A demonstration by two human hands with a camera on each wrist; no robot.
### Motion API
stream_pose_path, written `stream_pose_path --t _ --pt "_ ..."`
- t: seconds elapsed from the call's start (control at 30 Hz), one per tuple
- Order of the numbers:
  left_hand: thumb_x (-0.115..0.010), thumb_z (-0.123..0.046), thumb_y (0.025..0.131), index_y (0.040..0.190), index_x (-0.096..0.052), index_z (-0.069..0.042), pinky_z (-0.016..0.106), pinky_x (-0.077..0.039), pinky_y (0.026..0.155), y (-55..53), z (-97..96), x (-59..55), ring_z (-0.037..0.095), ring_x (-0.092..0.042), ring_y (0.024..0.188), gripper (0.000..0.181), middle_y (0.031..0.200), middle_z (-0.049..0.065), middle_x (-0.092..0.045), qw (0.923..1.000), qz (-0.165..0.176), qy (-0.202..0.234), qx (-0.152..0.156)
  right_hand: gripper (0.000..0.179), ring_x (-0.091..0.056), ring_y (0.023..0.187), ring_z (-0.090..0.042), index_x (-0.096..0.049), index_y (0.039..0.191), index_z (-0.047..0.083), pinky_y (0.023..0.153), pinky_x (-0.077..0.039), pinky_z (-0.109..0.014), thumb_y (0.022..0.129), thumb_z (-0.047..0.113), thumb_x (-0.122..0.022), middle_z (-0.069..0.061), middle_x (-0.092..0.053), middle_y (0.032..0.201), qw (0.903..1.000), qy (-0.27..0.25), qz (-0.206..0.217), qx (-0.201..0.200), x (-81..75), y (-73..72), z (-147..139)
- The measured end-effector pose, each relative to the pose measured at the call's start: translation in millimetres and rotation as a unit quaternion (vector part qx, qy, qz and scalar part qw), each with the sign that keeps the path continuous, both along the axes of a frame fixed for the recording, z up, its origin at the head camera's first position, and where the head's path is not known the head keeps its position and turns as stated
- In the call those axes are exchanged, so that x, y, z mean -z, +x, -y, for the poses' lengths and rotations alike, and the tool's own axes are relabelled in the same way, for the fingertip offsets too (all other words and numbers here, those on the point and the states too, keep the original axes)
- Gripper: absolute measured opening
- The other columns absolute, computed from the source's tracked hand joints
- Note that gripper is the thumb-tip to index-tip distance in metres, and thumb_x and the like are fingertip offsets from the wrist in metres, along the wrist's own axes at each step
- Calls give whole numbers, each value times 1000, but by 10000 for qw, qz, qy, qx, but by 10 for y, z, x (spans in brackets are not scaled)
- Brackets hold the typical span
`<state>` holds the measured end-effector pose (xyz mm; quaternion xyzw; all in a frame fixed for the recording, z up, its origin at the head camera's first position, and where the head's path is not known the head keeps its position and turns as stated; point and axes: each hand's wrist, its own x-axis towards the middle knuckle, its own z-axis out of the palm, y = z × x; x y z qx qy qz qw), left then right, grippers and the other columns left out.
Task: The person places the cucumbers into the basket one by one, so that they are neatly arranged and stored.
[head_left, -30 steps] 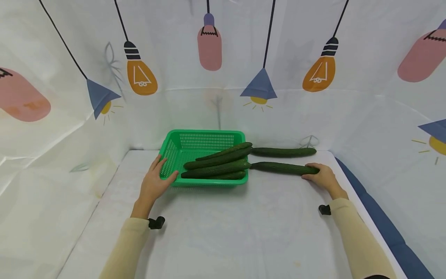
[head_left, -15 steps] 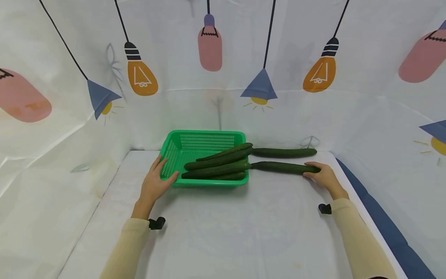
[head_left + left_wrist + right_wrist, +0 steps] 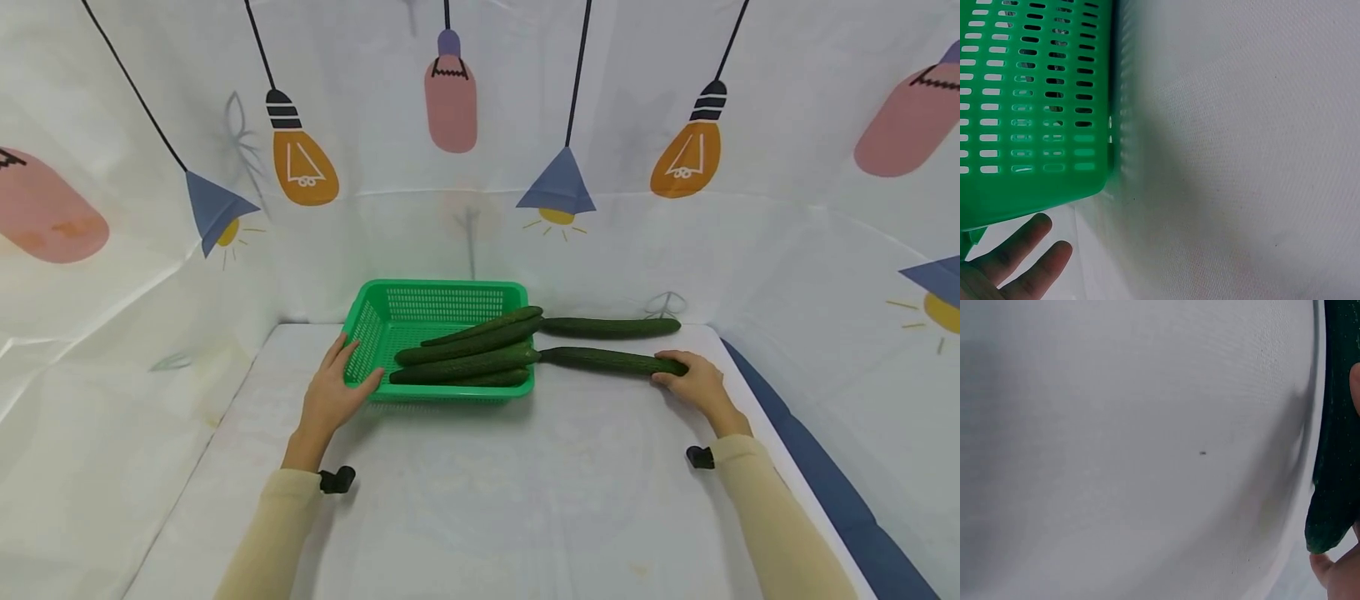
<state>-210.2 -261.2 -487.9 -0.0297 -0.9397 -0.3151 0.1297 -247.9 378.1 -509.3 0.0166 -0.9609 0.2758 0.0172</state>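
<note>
Worktop (image 3: 517, 500), white. Green basket (image 3: 442, 392), atop it. Four cucumbers (image 3: 468, 365), inside. Far cucumber (image 3: 611, 327) and near cucumber (image 3: 600, 360), right of basket; near one could slip or roll, from an end-only grip. Left hand (image 3: 330, 396): loose, fingers spread at basket's left rim. Right hand (image 3: 701, 383): outstretched, gripping near cucumber's right end.

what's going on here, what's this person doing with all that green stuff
A person's right hand grips the far-right end of a cucumber beside a green basket. Their left hand is spread at the basket's left front corner. Several more cucumbers lie in the basket, toward its right side, and another one is outside it, behind the gripped one, on the white table.
</note>
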Motion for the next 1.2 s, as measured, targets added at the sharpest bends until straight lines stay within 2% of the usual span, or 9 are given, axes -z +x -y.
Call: stream_pose_path --t 0.23,0.47,0.67,0.83,0.93,1.07,1.13,1.2 --pt "-64 -59 95 158 -42 -12 72 -40 106 -6 10 16 49 -38 147 82 171 10 -25 10000 33 23 -10 61 -45 135 -56 -66 134 5 108 -34 -71 91 47 -77 -30 -57 143 9990 -411 -187 -55 -26 164 56" --pt "-66 -58 93 156 -44 -12 71 -42 105 2 15 30 49 -39 146 81 170 9 -27 9999 -97 138 -16 56 -59 122 -46 -71 128 6 97 -49 -63 90 46 -79 -23 -68 131 9971 -586 -474 -147 -103 425 207" --pt "-67 -58 93 155 -46 -11 71 -41 106 -7 22 49 48 -39 146 81 170 9 -28 9997 -179 180 -26 50 -62 120 -47 -72 126 4 94 -53 -62 90 38 -81 -25 -69 128 9957 -590 -701 -121 -122 579 337" --pt "-66 -59 94 156 -46 -11 71 -40 107 -10 30 60 48 -38 147 81 170 9 -27 9998 -117 175 -15 44 -65 115 -44 -73 123 6 91 -54 -60 89 33 -83 -23 -70 125 9927 -599 -1045 47 -94 698 453" --pt "-65 -59 93 156 -46 -11 71 -39 108 -8 27 53 48 -37 148 81 171 8 -26 9998 -67 179 -7 42 -67 112 -41 -75 121 8 87 -57 -48 88 32 -84 -20 -72 122 9900 -630 -1244 227 -74 770 520" --pt "-65 -60 93 156 -45 -11 71 -38 108 -4 20 36 48 -36 148 82 171 8 -26 9998 -15 175 2 41 -68 108 -35 -76 120 10 81 -50 -19 86 32 -86 -16 -73 118 9867 -662 -1410 461 -35 840 596" --pt "-65 -60 93 156 -45 -11 71 -38 108 -5 20 32 47 -36 149 82 171 8 -25 9999 3 171 -4 41 -68 106 -30 -77 119 10 78 -44 -11 85 30 -87 -15 -74 117 9845 -697 -1521 521 -21 855 628" --pt "-65 -60 93 157 -45 -12 71 -38 108 -6 23 31 47 -36 149 82 171 8 -25 9999 12 159 -14 40 -67 104 -26 -77 118 10 78 -42 -8 84 28 -88 -14 -74 116 9821 -762 -1629 568 -16 858 659"
